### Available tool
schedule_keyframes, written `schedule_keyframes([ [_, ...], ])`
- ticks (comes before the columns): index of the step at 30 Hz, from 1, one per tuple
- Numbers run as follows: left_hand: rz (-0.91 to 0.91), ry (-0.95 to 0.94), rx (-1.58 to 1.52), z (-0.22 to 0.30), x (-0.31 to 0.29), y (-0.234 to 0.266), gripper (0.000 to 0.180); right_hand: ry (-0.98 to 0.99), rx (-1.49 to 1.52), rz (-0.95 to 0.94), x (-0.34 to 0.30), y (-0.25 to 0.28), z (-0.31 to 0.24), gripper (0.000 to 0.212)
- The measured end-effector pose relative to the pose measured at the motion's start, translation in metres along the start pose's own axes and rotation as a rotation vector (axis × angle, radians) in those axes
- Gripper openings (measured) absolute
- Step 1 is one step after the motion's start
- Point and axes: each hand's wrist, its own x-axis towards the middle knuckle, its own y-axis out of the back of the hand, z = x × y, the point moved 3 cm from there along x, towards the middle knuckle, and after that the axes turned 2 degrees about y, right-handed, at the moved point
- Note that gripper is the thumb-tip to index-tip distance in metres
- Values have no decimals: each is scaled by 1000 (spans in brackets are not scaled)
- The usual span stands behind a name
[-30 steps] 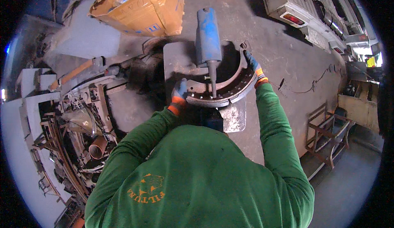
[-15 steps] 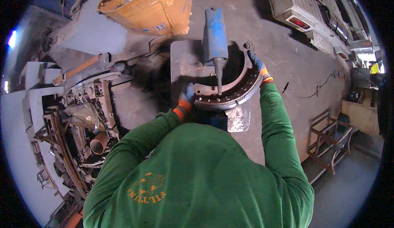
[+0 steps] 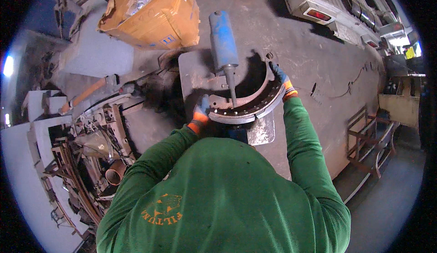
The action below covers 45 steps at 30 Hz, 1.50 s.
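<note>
A crescent-shaped brake shoe (image 3: 249, 113) with a row of rivets lies level in front of my chest, its curved lining side toward me. My left hand (image 3: 200, 112), in a grey and orange glove, grips its left end. My right hand (image 3: 284, 81), gloved alike, is closed round its right end. Over the shoe stands a blue riveting press (image 3: 223, 40). Its narrow metal rod (image 3: 231, 89) points down to the row of rivets; whether the tip touches one, I cannot tell. A worn metal base plate (image 3: 261, 132) shows beneath.
A large cardboard box (image 3: 170, 21) stands beyond the press to the left. Scrap metal parts and a pipe (image 3: 115, 173) are heaped at the left. A rusty metal frame (image 3: 371, 141) is at the right. A vehicle part with a red lamp (image 3: 318, 14) sits at the far right.
The brake shoe has turned slightly in my hands and sits a little differently under the rod. The whole view has shifted slightly. Both hands keep their hold.
</note>
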Motion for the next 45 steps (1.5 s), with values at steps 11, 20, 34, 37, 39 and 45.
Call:
schedule_keyframes([
  [11, 19, -90, 372, -70, 34, 39, 40, 299, -501, -104, 33, 2, -1, 43],
  [20, -38, -149, 267, -24, 2, 23, 35, 104, -83, -13, -6, -25, -9, 54],
  [34, -131, 30, 700, 13, 18, 29, 67, 104, -683, 201, -120, -57, 7, 52],
  [37, -307, -163, 1060, 13, 19, 32, 54, -42, -944, 328, -147, -107, -3, 40],
  [39, -404, -351, 1324, 21, 11, 25, 62, 141, -815, 308, -136, -80, 6, 32],
  [45, -365, -405, 1518, 23, 12, 18, 96, 381, -799, 179, -122, -78, 3, 25],
])
